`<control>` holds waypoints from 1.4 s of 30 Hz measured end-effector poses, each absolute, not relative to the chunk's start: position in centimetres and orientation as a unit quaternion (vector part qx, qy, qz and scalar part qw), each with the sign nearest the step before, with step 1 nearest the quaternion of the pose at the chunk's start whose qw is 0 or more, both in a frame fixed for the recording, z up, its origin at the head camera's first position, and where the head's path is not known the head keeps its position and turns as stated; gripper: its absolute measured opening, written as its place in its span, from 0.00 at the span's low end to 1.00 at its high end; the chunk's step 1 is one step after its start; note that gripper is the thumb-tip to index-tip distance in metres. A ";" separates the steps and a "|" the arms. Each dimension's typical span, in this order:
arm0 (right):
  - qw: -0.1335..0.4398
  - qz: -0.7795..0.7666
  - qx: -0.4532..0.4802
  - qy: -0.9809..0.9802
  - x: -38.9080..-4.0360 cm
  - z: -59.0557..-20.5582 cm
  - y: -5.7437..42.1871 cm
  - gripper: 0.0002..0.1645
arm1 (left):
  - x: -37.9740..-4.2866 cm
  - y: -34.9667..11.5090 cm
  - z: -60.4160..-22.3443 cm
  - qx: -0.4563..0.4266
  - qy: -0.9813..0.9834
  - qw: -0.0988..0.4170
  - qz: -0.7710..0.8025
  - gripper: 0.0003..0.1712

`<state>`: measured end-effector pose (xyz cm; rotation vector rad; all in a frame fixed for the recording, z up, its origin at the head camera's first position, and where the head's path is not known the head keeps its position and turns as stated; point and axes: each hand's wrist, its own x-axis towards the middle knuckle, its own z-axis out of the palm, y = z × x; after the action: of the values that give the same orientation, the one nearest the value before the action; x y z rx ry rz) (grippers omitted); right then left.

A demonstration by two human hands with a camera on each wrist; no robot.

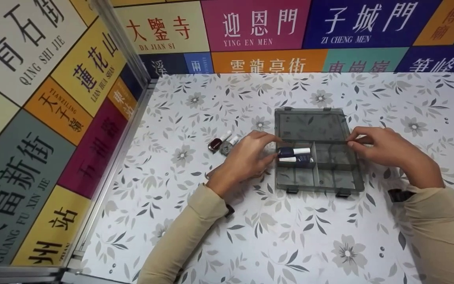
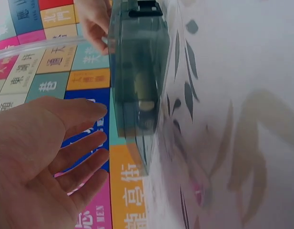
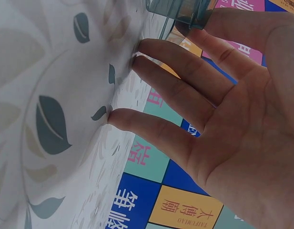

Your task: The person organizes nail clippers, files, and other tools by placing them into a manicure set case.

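On the table [image 1: 258,240], the box [image 1: 331,152] w/ 2 bottles [image 1: 294,151] sits btwn L hand [image 1: 250,156], fingers loosely extended, & R hand [image 1: 384,146], apparently pinching its R edge, so best keep both sides level.

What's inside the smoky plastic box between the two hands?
Inside the box, two dark bottles with white caps lie side by side, pointing opposite ways. Whatever is directly beneath them is covered.
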<state>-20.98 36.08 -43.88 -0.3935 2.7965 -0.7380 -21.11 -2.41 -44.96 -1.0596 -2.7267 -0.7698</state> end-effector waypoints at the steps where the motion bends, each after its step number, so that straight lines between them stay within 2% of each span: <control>1: 0.110 -0.251 -0.135 0.952 -21.0 -43.9 36.1 0.12 | -21.2 -2.7 -45.0 -0.341 -0.902 0.062 -0.258 0.21; 7: 0.111 -0.250 -0.131 0.953 -20.9 -43.9 36.3 0.12 | -21.4 -3.6 -44.7 -0.282 -0.919 0.068 -0.267 0.19; 16: 0.112 -0.249 -0.127 0.954 -21.0 -43.9 36.3 0.12 | -21.9 -6.1 -45.2 -0.247 -0.930 0.068 -0.262 0.20; 25: 0.115 -0.255 -0.126 0.952 -20.9 -44.0 36.1 0.12 | -22.2 -8.0 -45.9 -0.225 -0.935 0.070 -0.266 0.16; 42: 0.110 -0.248 -0.132 0.953 -20.9 -43.9 36.1 0.12 | -22.4 -10.1 -45.0 -0.148 -0.956 0.030 -0.253 0.17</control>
<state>-20.91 36.07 -43.89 -0.3878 2.8023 -0.7289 -22.42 -10.08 -45.04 -0.4549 -2.9471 -0.7791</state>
